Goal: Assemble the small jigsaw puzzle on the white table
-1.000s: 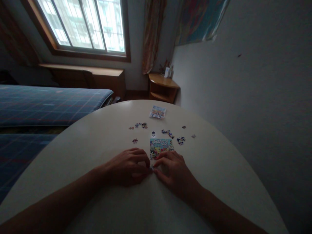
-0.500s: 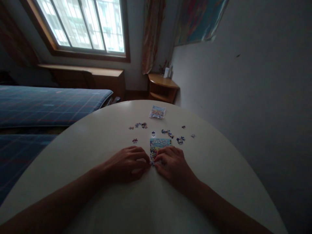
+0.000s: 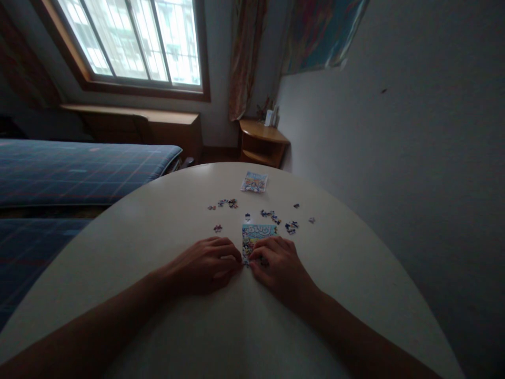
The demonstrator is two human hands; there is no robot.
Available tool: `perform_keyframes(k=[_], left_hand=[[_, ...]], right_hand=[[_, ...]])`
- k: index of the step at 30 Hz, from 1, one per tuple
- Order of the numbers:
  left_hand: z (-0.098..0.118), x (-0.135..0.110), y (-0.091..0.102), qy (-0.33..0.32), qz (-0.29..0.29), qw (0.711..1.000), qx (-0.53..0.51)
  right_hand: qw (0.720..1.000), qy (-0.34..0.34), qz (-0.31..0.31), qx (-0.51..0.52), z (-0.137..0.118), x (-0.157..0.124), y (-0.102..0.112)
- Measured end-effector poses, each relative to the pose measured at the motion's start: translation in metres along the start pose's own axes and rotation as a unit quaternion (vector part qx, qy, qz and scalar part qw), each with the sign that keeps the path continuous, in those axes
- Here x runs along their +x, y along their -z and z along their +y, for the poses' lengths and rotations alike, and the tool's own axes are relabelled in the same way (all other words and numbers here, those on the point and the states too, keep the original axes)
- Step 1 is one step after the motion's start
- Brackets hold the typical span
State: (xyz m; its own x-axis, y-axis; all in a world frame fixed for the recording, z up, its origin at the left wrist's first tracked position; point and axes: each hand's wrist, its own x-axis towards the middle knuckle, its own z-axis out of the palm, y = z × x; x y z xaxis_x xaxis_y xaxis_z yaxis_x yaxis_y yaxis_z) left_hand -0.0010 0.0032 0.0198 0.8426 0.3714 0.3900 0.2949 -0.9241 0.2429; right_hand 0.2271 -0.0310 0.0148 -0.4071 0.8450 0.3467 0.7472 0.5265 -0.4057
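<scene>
A small colourful puzzle picture [image 3: 248, 241] lies on the round white table, its right and lower part hidden by my right hand [image 3: 278, 268]. My left hand [image 3: 211, 265] rests by its lower left corner, thumb and fingers curled to a pinch. At that corner a small jigsaw piece [image 3: 246, 263] lies between the fingertips of both hands, and the right fingers are bent onto it too. Its shape is mostly covered. Just past the picture is one loose jigsaw piece [image 3: 248, 216].
Several loose pieces [image 3: 228, 203] lie farther left, with one piece [image 3: 218, 228] nearer my left hand. Joined pieces [image 3: 270, 216] and another cluster [image 3: 292, 227] lie to the right. A printed sheet [image 3: 254, 181] is near the far edge of the table [image 3: 165, 205].
Both hands stay almost in place at the picture's lower left corner. The fingertips shift only very slightly around the small piece.
</scene>
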Motion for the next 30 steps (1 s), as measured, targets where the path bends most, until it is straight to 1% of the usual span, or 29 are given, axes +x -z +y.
perform_keyframes(k=[4, 13, 21, 26, 30], left_hand=[[0.001, 0.0, 0.0, 0.006, -0.001, 1.0, 0.001], [0.0, -0.001, 0.0, 0.009, 0.0, 1.0, 0.014], [-0.002, -0.002, 0.0, 0.018, 0.029, 0.999, 0.017], [-0.002, -0.003, 0.0, 0.012, -0.001, 1.0, 0.01], [-0.003, -0.004, 0.0, 0.023, -0.023, 0.999, 0.013]], right_hand=[[1.0, 0.007, -0.006, -0.002, -0.002, 0.0, 0.001], [0.998, 0.028, -0.021, -0.046, -0.001, 0.001, 0.004], [0.994, 0.062, -0.037, -0.081, -0.005, -0.002, 0.01], [0.993, 0.06, -0.045, -0.087, -0.006, -0.003, 0.01], [0.994, 0.058, -0.048, -0.077, -0.003, -0.004, 0.01]])
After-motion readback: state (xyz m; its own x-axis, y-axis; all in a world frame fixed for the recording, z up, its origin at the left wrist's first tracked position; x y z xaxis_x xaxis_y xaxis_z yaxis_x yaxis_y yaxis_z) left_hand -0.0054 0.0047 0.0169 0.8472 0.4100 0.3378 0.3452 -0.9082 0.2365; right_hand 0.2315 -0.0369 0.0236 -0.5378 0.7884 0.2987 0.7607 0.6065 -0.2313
